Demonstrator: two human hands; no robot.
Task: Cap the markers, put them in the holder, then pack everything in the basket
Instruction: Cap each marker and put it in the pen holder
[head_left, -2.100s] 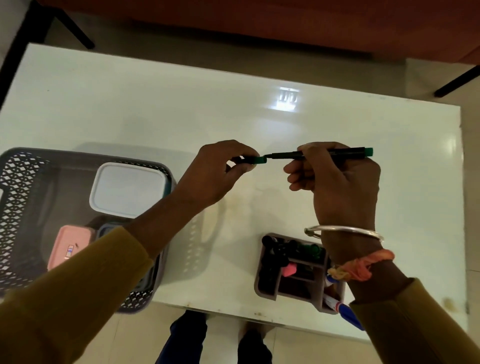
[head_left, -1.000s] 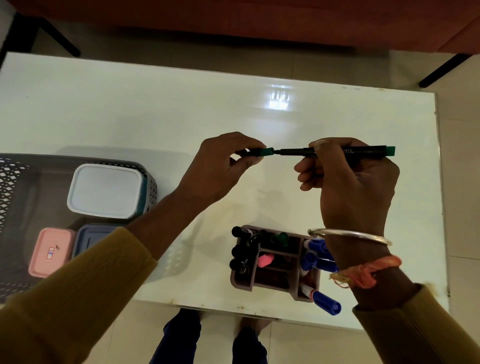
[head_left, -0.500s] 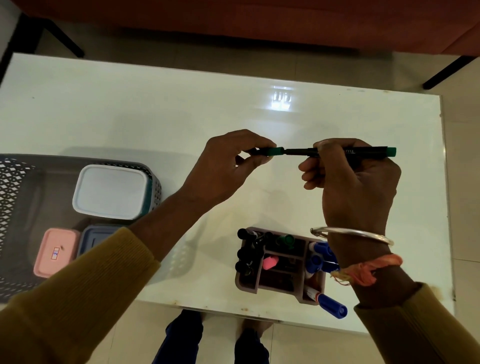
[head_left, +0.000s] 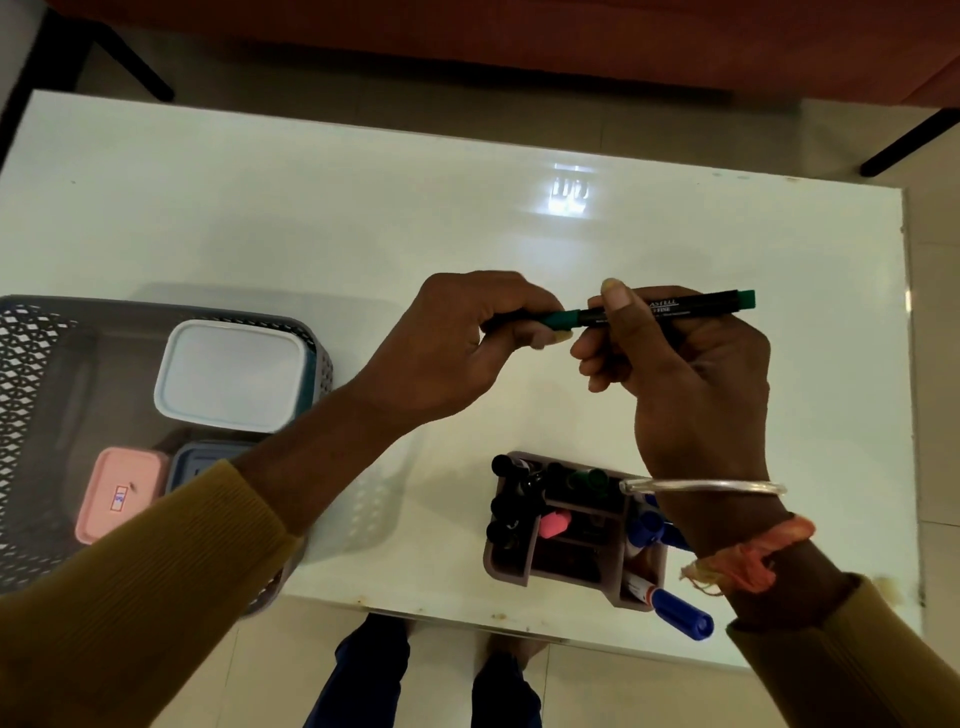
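one marker (head_left: 675, 309) sits in right grip (head_left: 691, 384), its cap (head_left: 563, 318) in left grip (head_left: 457, 348).

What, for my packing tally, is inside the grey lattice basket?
A white-lidded rectangular box, a small pink box and a blue-grey box half covered by the mustard sleeve, which hides the basket's near corner.

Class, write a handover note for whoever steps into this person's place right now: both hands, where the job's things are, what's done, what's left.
The left hand pinches the green cap; the right hand grips the green marker.
The cap meets the tip; fully seated or not, cannot tell.
Done: other markers are in the holder, which stands on the table by its near edge.
The basket, on the left, holds three lidded boxes.
Left: seat the cap, drop this marker in the holder, pack the holder in the basket.
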